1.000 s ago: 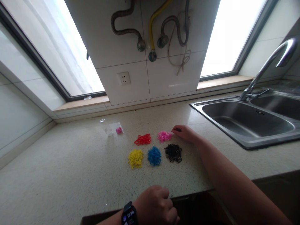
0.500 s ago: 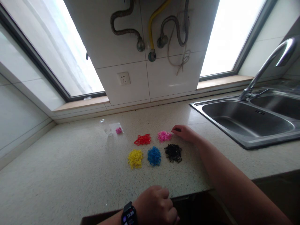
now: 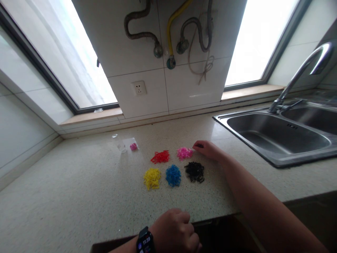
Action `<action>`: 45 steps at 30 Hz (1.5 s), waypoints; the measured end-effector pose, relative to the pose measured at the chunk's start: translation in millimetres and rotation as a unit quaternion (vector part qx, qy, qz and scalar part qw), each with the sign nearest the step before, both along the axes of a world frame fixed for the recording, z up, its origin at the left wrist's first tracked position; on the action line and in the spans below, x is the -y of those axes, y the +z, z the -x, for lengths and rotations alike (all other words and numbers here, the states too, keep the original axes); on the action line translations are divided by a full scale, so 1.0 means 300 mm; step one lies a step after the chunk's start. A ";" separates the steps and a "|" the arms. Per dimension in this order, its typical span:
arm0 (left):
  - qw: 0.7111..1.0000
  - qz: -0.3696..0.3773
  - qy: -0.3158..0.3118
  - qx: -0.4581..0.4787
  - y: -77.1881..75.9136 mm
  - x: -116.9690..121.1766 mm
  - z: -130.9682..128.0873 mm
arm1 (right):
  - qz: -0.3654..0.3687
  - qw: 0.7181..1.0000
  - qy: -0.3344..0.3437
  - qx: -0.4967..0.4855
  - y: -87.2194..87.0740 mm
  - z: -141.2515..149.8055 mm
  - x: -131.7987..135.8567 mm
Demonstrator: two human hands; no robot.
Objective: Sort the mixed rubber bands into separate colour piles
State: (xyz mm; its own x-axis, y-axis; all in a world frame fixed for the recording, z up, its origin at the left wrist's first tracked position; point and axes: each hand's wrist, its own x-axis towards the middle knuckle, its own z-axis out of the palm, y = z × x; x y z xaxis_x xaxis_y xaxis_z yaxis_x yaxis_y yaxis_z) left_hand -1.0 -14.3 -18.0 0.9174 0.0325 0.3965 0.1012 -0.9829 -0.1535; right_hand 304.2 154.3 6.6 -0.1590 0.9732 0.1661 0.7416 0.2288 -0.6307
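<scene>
My right hand (image 3: 206, 149) rests on the counter at the right edge of a pink pile (image 3: 184, 153) of small loops that look like rubber bands. Its thumb and fingers are pinched together; whatever they hold is too small to make out. Just below it lies a black pile (image 3: 195, 172). A blue pile (image 3: 173, 175), a red pile (image 3: 160, 157) and a yellow pile (image 3: 152, 178) spread to the left. My left hand (image 3: 175, 230), wearing a smartwatch (image 3: 145, 240) on the wrist, is curled closed at the counter's front edge, with nothing seen in it.
A clear plastic cup or tube (image 3: 119, 144) stands at the left beside a small clear bag (image 3: 135, 141) with a pink lump (image 3: 133, 147). A steel sink (image 3: 273, 161) with a tap (image 3: 302, 70) is on the right. Hoses and a socket (image 3: 139, 88) are on the back wall.
</scene>
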 end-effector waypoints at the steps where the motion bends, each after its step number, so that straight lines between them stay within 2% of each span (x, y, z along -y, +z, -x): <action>1: 1.000 0.000 0.001 0.005 -0.001 0.000 -0.001 | 0.002 1.000 -0.001 0.000 0.003 0.002 0.002; 15: 1.000 -0.001 -0.004 0.029 0.009 -0.002 -0.002 | 0.001 1.000 0.006 0.006 0.001 -0.001 -0.001; 32: 1.000 -0.006 0.006 -0.012 0.012 0.001 -0.002 | -0.002 1.000 0.003 0.009 0.000 -0.003 -0.002; 38: 1.000 -0.005 0.001 0.022 0.003 -0.001 -0.001 | -0.004 1.000 0.003 0.008 0.000 0.000 -0.001; 45: 0.999 0.003 -0.001 -0.034 0.016 0.000 -0.002 | -0.001 1.000 0.006 0.010 0.003 0.000 0.001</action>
State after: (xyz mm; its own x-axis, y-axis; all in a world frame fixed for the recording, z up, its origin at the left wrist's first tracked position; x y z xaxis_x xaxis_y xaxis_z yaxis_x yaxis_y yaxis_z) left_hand -0.4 -14.4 -13.2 0.9422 0.0332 0.3333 0.0893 -0.9840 -0.1545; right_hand 304.2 153.9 7.6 -0.1734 0.9710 0.1645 0.7514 0.2384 -0.6153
